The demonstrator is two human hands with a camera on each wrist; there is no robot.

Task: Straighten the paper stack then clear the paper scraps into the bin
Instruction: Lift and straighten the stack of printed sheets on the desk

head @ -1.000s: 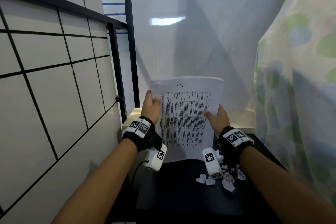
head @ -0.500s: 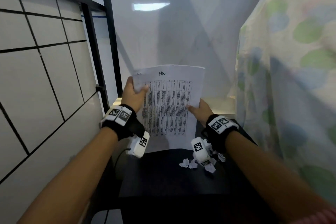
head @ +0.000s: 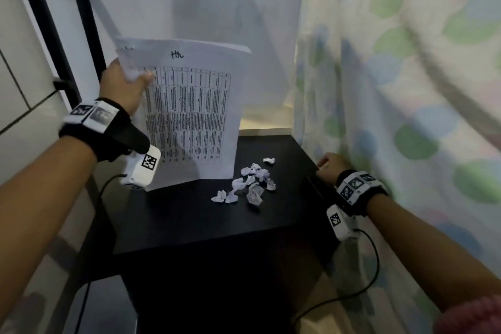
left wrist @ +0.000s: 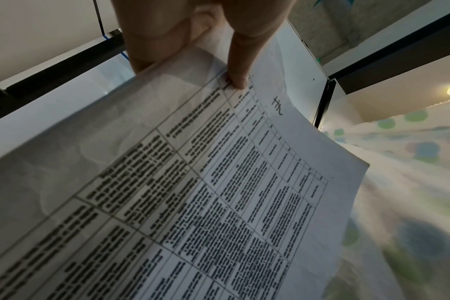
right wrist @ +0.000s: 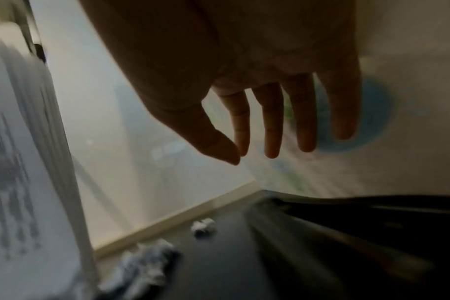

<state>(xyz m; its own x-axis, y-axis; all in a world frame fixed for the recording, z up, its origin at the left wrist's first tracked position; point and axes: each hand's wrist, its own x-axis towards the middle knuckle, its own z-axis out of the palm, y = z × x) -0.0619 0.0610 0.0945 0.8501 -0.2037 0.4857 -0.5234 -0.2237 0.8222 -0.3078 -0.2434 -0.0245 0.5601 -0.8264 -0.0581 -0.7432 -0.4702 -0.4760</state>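
A paper stack (head: 189, 114) printed with a table stands upright on its bottom edge on the black table (head: 189, 214). My left hand (head: 123, 87) grips its upper left corner, thumb on the front sheet; in the left wrist view the thumb and fingers of that left hand (left wrist: 218, 50) pinch the paper stack (left wrist: 218, 192). Several crumpled white paper scraps (head: 249, 184) lie on the table right of the stack. My right hand (head: 329, 165) hovers at the table's right edge beside the curtain, fingers straight and empty, and the right hand (right wrist: 257, 121) is blurred in the right wrist view. No bin is visible.
A spotted curtain (head: 393, 89) hangs along the right side, touching the table edge. A tiled wall (head: 24, 76) with a black frame (head: 81, 22) is on the left. A pale ledge (head: 265, 122) runs behind the table. Cables hang from both wrist cameras.
My right hand let go of the stack's right edge and moved right and down to the table's edge. My left hand alone holds the stack. The scraps are uncovered.
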